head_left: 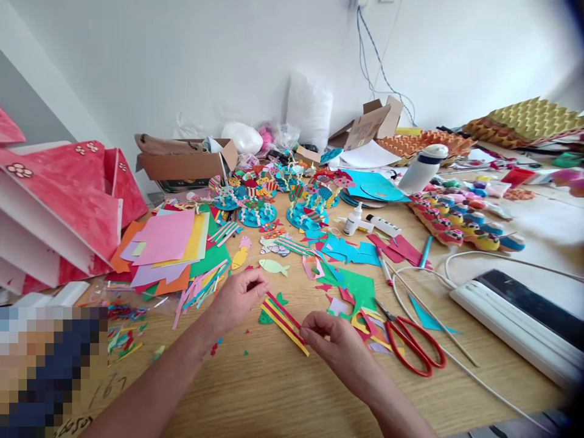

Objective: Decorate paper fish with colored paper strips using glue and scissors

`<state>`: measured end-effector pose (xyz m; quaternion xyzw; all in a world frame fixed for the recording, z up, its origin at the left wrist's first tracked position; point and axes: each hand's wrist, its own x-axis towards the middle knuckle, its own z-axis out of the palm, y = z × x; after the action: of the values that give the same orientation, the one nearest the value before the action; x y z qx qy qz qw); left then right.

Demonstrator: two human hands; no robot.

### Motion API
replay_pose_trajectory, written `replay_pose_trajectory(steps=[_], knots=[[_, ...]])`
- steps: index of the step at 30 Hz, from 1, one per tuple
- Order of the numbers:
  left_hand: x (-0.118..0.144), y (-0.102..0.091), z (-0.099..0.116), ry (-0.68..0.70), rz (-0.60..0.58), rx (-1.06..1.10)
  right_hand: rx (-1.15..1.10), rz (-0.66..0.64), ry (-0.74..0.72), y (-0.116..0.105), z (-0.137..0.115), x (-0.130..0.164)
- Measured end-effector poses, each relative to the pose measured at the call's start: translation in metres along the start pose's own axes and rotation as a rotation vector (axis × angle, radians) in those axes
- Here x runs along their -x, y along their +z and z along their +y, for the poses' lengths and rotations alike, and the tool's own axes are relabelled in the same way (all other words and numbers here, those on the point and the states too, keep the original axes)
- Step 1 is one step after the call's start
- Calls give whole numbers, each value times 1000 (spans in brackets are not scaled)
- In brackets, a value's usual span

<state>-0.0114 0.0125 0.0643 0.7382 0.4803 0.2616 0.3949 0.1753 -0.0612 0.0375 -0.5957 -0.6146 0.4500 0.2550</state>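
Red and yellow paper strips [288, 326] lie side by side at a slant between my two hands, just above or on the wooden table. Their far end is pinched by my left hand [241, 294], fingers closed. My right hand [329, 336] is closed on the near end, thumb against fingertips; which strips each hand grips is partly hidden. A green paper cutout [266, 317] shows behind the strips. Beyond my left hand lie a pale green paper fish [274, 267] and a yellow paper fish [239, 258].
Red-handled scissors [416, 345] lie right of my right hand, beside a white cable and a white machine [511, 328]. Stacked coloured paper [166, 238] sits at left. Glue bottle [352, 220], paper scraps and blue-based fish models [258, 214] stand farther back.
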Motion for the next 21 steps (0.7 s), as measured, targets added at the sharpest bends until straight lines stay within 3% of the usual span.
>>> replay_pose_trajectory(steps=[3, 8, 14, 21], knots=[[-1, -5, -2, -2, 17, 18, 69, 23, 31, -8, 6, 4], [1, 4, 8, -7, -67, 51, 10, 231, -98, -11, -7, -1], [-2, 15, 4, 2, -104, 89, -106, 82, -54, 5, -11, -12], [-5, 10, -5, -98, -156, 88, -204, 59, 43, 8, -4, -15]])
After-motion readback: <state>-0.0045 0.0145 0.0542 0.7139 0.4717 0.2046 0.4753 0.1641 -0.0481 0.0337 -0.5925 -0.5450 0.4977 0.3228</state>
